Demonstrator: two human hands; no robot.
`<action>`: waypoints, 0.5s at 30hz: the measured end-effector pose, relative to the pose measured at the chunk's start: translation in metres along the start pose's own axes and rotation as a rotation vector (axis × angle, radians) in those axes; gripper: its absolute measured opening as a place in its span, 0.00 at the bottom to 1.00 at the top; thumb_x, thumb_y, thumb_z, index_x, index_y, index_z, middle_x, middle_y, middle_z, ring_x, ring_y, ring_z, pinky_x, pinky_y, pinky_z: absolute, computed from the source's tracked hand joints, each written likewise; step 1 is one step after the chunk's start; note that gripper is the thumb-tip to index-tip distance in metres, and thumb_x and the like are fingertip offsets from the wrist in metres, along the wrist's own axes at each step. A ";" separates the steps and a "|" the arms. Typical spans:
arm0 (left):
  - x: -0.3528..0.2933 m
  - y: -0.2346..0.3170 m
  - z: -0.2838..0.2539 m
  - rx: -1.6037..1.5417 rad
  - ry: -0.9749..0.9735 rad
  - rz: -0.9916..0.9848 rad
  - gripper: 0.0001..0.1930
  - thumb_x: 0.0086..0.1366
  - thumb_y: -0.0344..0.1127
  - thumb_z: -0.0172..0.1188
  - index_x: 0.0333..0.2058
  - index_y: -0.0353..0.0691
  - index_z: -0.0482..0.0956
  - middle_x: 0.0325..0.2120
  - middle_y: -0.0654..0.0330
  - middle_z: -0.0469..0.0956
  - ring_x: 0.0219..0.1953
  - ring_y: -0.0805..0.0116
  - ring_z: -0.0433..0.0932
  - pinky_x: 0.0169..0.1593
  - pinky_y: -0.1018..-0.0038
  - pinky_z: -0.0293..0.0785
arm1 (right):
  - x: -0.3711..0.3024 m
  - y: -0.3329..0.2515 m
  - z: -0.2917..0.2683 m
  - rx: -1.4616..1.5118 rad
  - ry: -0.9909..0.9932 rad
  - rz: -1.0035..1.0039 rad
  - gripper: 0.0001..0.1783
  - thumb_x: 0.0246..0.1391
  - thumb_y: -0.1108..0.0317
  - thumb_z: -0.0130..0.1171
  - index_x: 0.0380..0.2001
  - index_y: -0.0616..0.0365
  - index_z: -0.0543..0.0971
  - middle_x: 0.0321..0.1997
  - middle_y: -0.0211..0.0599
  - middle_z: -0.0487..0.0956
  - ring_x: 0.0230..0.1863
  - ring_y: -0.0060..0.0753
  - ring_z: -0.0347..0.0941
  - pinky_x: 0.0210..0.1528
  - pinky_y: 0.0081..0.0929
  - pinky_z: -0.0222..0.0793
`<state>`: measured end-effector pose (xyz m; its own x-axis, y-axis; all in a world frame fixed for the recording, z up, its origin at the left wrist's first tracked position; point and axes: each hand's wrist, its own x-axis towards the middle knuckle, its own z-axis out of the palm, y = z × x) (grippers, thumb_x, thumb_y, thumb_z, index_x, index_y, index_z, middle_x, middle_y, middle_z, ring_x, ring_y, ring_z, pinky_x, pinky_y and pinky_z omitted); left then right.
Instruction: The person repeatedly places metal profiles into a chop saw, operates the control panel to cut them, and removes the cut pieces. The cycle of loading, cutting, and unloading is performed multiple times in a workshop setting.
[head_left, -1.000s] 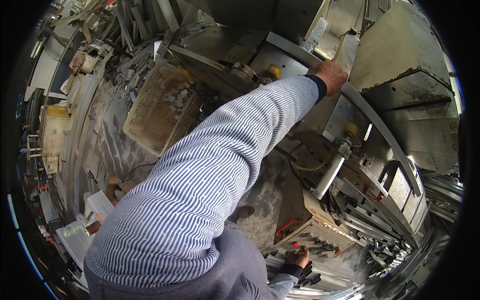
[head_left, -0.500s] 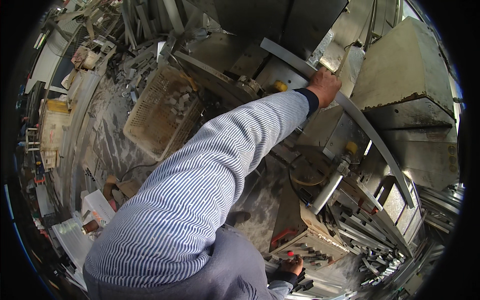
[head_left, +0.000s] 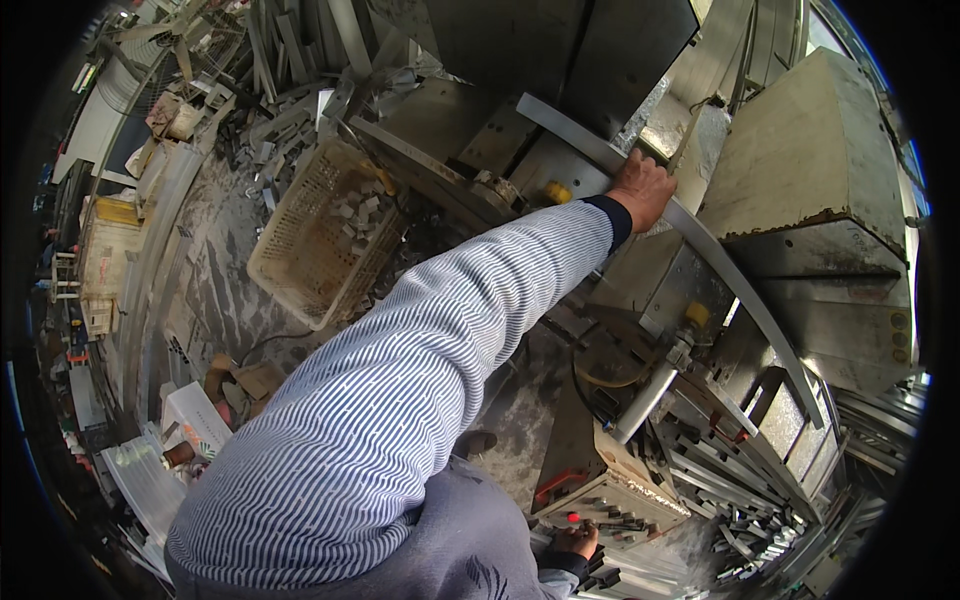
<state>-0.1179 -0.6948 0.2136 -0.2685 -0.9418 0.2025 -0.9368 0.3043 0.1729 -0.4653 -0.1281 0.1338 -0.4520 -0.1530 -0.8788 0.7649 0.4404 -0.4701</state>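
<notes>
Head view: a person works at a metal-cutting machine in a cluttered workshop.
Left hand (head_left: 642, 187): its fingers close over a long grey metal strip (head_left: 700, 240), gripping it partway along, nearer its upper end.
Right hand (head_left: 575, 541): low in the frame at a control box (head_left: 600, 500) with red buttons; its fingers curl against the panel, but whether they press or hold anything cannot be told.
Strip position: it runs aslant across the machine (head_left: 810, 180), from beside the yellow knob (head_left: 556, 192) down toward the stacked offcuts (head_left: 720, 470).
Handling: the strip looks stiff, smooth and likely sharp-edged; being long, it probably tips unless held near its middle.
Surroundings: a striped sleeve (head_left: 400, 400) fills the centre; a cream plastic basket (head_left: 300, 250) of metal pieces stands on the dusty floor, well apart.
</notes>
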 end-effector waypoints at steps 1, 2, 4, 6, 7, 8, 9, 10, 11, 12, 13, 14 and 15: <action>0.001 -0.001 -0.001 -0.001 0.000 0.001 0.11 0.50 0.31 0.57 0.35 0.47 0.77 0.35 0.61 0.77 0.44 0.63 0.73 0.54 0.64 0.55 | 0.007 0.001 -0.004 -0.012 0.028 -0.014 0.04 0.49 0.61 0.53 0.24 0.44 0.73 0.17 0.15 0.64 0.16 0.16 0.59 0.22 0.17 0.60; 0.001 -0.001 -0.001 0.006 0.006 0.000 0.12 0.50 0.31 0.57 0.35 0.47 0.77 0.35 0.61 0.77 0.44 0.63 0.73 0.54 0.64 0.55 | 0.013 0.001 -0.009 0.000 0.030 -0.011 0.04 0.49 0.60 0.53 0.24 0.44 0.73 0.17 0.15 0.64 0.16 0.17 0.59 0.22 0.18 0.60; 0.001 -0.002 -0.002 0.027 0.006 0.001 0.12 0.50 0.31 0.57 0.35 0.48 0.77 0.35 0.62 0.77 0.44 0.64 0.73 0.54 0.63 0.55 | 0.023 0.003 -0.018 0.006 0.046 -0.001 0.04 0.49 0.59 0.53 0.24 0.43 0.73 0.16 0.16 0.64 0.16 0.19 0.60 0.22 0.19 0.60; 0.001 -0.003 -0.002 0.060 -0.002 0.002 0.11 0.50 0.31 0.56 0.36 0.48 0.77 0.34 0.62 0.77 0.44 0.64 0.73 0.54 0.63 0.55 | 0.028 0.003 -0.021 -0.010 0.067 0.012 0.05 0.48 0.58 0.53 0.24 0.43 0.72 0.15 0.16 0.63 0.16 0.20 0.60 0.22 0.21 0.60; 0.001 -0.004 -0.001 0.056 0.003 0.000 0.11 0.51 0.31 0.56 0.36 0.48 0.77 0.34 0.62 0.77 0.44 0.64 0.73 0.54 0.62 0.55 | 0.029 0.003 -0.021 -0.009 0.071 0.012 0.05 0.48 0.58 0.53 0.24 0.43 0.72 0.14 0.17 0.62 0.16 0.20 0.60 0.22 0.21 0.60; 0.001 -0.004 -0.001 0.050 0.008 -0.002 0.11 0.51 0.31 0.56 0.35 0.48 0.77 0.34 0.62 0.77 0.44 0.64 0.74 0.54 0.62 0.55 | 0.028 0.003 -0.019 -0.009 0.075 0.011 0.05 0.48 0.58 0.53 0.23 0.43 0.72 0.14 0.17 0.62 0.16 0.20 0.60 0.22 0.21 0.60; 0.000 -0.004 0.000 0.048 0.009 -0.003 0.10 0.52 0.31 0.55 0.35 0.48 0.77 0.34 0.62 0.77 0.44 0.64 0.74 0.55 0.61 0.55 | 0.025 0.002 -0.017 0.001 0.090 0.012 0.05 0.48 0.58 0.53 0.23 0.43 0.72 0.14 0.17 0.62 0.16 0.20 0.60 0.22 0.21 0.60; 0.000 -0.004 0.001 0.048 0.016 -0.002 0.10 0.52 0.31 0.55 0.35 0.48 0.77 0.34 0.62 0.77 0.43 0.64 0.74 0.55 0.61 0.55 | 0.021 0.002 -0.014 -0.015 0.081 0.008 0.06 0.49 0.58 0.53 0.23 0.43 0.71 0.13 0.17 0.61 0.16 0.20 0.60 0.22 0.21 0.60; 0.000 -0.004 0.001 0.052 0.019 -0.004 0.09 0.53 0.31 0.54 0.35 0.48 0.77 0.34 0.61 0.77 0.43 0.64 0.74 0.55 0.60 0.55 | 0.016 0.001 -0.010 -0.024 0.082 0.008 0.06 0.49 0.58 0.53 0.22 0.43 0.71 0.13 0.16 0.61 0.16 0.20 0.60 0.22 0.21 0.60; 0.001 -0.004 0.002 0.058 0.021 -0.003 0.09 0.53 0.31 0.54 0.34 0.48 0.77 0.34 0.61 0.77 0.43 0.64 0.74 0.55 0.60 0.56 | 0.012 0.001 -0.006 -0.023 0.050 0.014 0.06 0.49 0.58 0.53 0.22 0.43 0.71 0.13 0.16 0.61 0.16 0.20 0.59 0.22 0.21 0.60; 0.001 -0.003 0.003 0.054 0.027 -0.007 0.09 0.53 0.32 0.54 0.34 0.48 0.78 0.34 0.61 0.78 0.43 0.63 0.75 0.55 0.60 0.56 | 0.007 0.001 -0.002 -0.029 0.075 0.000 0.07 0.49 0.58 0.52 0.21 0.43 0.71 0.13 0.16 0.61 0.16 0.19 0.59 0.21 0.20 0.59; 0.001 -0.003 0.003 0.052 0.034 -0.010 0.09 0.54 0.32 0.54 0.34 0.48 0.78 0.34 0.61 0.78 0.42 0.63 0.75 0.55 0.59 0.56 | 0.002 0.002 0.001 -0.025 0.067 -0.007 0.07 0.49 0.58 0.52 0.21 0.43 0.71 0.13 0.16 0.61 0.15 0.19 0.59 0.21 0.20 0.59; 0.002 -0.003 0.004 0.051 0.034 -0.013 0.08 0.54 0.32 0.54 0.34 0.48 0.78 0.34 0.61 0.78 0.42 0.63 0.75 0.55 0.59 0.56 | -0.001 0.003 0.005 -0.012 0.069 -0.011 0.07 0.49 0.58 0.52 0.21 0.44 0.71 0.13 0.15 0.61 0.15 0.18 0.58 0.21 0.19 0.59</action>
<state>-0.1160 -0.6982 0.2098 -0.2495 -0.9398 0.2335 -0.9506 0.2837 0.1262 -0.4606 -0.1311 0.1331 -0.4917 -0.0966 -0.8654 0.7543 0.4493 -0.4788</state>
